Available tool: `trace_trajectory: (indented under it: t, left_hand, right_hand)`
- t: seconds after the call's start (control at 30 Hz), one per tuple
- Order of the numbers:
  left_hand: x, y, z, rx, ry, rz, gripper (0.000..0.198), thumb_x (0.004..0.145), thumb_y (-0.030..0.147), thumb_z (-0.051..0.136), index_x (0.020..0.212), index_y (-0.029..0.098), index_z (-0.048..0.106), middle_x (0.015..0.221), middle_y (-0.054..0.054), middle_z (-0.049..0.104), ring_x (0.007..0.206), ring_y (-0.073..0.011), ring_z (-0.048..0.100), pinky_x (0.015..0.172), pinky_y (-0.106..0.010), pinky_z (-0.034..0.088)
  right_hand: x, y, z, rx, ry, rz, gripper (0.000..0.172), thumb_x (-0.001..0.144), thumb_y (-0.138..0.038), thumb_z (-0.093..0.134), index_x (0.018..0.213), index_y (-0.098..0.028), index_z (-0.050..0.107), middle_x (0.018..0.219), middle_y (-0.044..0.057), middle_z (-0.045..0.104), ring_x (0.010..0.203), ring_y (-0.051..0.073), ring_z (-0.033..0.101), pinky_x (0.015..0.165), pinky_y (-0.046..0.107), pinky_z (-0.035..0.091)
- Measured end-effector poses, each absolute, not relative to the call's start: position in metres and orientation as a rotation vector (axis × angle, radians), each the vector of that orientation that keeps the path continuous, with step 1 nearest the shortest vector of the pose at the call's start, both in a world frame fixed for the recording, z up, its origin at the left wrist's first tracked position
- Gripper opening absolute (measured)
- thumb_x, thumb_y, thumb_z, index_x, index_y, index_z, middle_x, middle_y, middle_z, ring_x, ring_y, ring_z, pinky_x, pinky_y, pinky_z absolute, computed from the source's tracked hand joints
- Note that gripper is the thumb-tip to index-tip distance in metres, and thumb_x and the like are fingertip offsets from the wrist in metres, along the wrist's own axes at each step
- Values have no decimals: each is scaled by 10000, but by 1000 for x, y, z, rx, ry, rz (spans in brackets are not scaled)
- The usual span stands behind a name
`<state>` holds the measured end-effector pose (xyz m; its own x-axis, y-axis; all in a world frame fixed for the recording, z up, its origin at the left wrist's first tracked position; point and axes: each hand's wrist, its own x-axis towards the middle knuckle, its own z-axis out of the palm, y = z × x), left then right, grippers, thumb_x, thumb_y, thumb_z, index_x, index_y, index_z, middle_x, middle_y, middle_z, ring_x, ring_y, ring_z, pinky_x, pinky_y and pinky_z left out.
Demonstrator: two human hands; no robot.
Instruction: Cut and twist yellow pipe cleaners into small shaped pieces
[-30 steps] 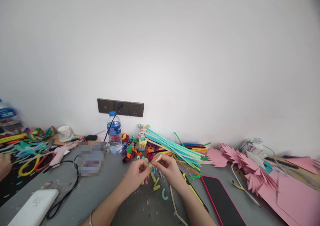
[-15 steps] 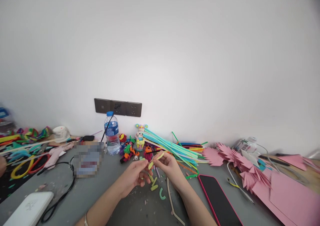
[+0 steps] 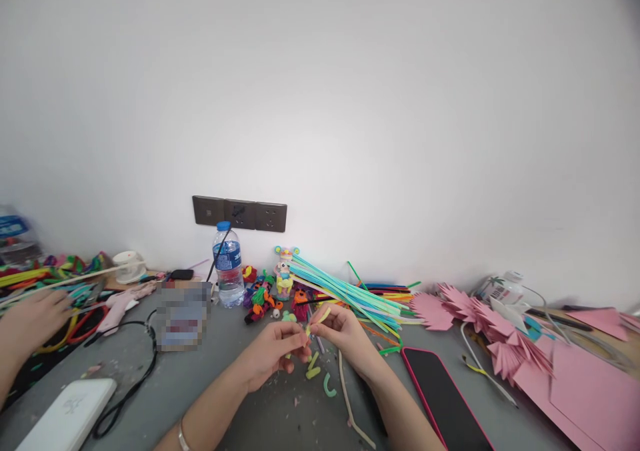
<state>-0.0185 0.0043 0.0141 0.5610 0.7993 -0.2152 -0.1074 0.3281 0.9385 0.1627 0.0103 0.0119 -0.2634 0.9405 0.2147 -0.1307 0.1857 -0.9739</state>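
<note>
Both of my hands meet over the grey table (image 3: 210, 384), fingertips together. My left hand (image 3: 273, 354) and my right hand (image 3: 340, 334) pinch a short yellow-green pipe-cleaner piece (image 3: 320, 318) between them. Just below them lie several short cut pieces (image 3: 315, 371) in yellow-green and a curved green piece (image 3: 329, 388). A long cream pipe cleaner (image 3: 347, 398) runs along the table beside my right forearm.
A water bottle (image 3: 228, 266), small pipe-cleaner figures (image 3: 263, 298) and a bundle of long turquoise pipe cleaners (image 3: 345, 294) stand behind my hands. A red-edged phone (image 3: 443, 398) lies at right, pink paper shapes (image 3: 505, 344) beyond. Another person's hand (image 3: 30, 321) reaches in at left, near a white box (image 3: 67, 414).
My hands stay pinched together on the yellow-green piece and have shifted only slightly. The other person's hand at left has come further into view over the coloured loops.
</note>
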Motion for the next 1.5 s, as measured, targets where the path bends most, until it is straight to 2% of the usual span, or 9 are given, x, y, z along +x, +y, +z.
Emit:
trace_trajectory:
  t: [0.13, 0.4, 0.53, 0.63, 0.7, 0.83, 1.2, 1.37, 1.5]
  left_hand:
    - [-19, 3, 19, 1169, 809, 663, 337, 739, 475, 697, 726, 158, 582, 735, -32, 614, 689, -131, 568, 483, -185, 343]
    - [-22, 6, 16, 1288, 821, 633, 315, 744, 443, 675, 653, 183, 522, 621, 13, 561, 646, -144, 569, 482, -196, 374]
    - [-20, 7, 11, 1052, 805, 734, 347, 777, 491, 651, 678, 172, 556, 667, 11, 558, 637, -125, 572, 462, -184, 365]
    - [-15, 7, 5, 774, 748, 847, 326, 732, 467, 727, 809, 165, 630, 818, -14, 612, 712, -120, 602, 481, -177, 393]
    - [-12, 6, 1, 634, 699, 875, 329, 686, 408, 790, 853, 160, 653, 882, -27, 636, 761, -123, 618, 517, -179, 423]
    - [-8, 5, -2, 484, 647, 940, 290, 628, 283, 854, 790, 157, 648, 749, 17, 628, 668, -93, 607, 522, -172, 425]
    - [-10, 5, -3, 387, 591, 900, 260, 626, 237, 858, 760, 146, 655, 659, 21, 636, 605, -94, 607, 511, -171, 437]
    - [-11, 8, 2, 435, 655, 980, 257, 613, 254, 867, 736, 152, 666, 691, 17, 660, 623, -85, 607, 517, -154, 440]
    - [-13, 9, 3, 522, 645, 991, 303, 608, 316, 867, 771, 135, 688, 782, -7, 684, 684, -86, 614, 515, -145, 444]
  right_hand:
    - [163, 11, 10, -819, -1427, 1334, 233, 708, -335, 783, 704, -172, 616, 677, -17, 596, 638, 125, 559, 631, 242, 436]
    - [158, 9, 9, -863, -1450, 1435, 283, 688, -336, 790, 729, -173, 562, 649, -42, 535, 583, 103, 500, 581, 223, 393]
    - [151, 5, 6, -922, -1418, 961, 230, 793, -341, 684, 727, -198, 515, 652, -35, 503, 568, 120, 482, 544, 232, 394]
    - [145, -2, 5, -921, -1521, 453, 122, 880, -218, 573, 764, -208, 539, 716, 10, 555, 670, 159, 543, 610, 267, 435]
    - [142, -6, 3, -871, -1699, 181, 151, 894, -134, 533, 766, -210, 559, 744, 34, 585, 708, 172, 552, 631, 283, 433]
    - [137, -9, -1, -853, -1908, -63, 215, 914, -90, 486, 746, -207, 552, 729, 35, 580, 680, 164, 522, 604, 276, 392]
    - [137, -11, 0, -869, -1912, 38, 168, 899, -99, 506, 816, -226, 579, 675, 25, 543, 633, 175, 492, 576, 286, 376]
    - [141, -11, 6, -832, -1821, 248, 137, 881, -120, 558, 945, -223, 621, 792, 54, 648, 724, 183, 604, 648, 287, 466]
    - [143, -11, 16, -811, -1740, 425, 110, 860, -139, 594, 815, -227, 643, 808, 48, 709, 752, 194, 656, 703, 304, 491]
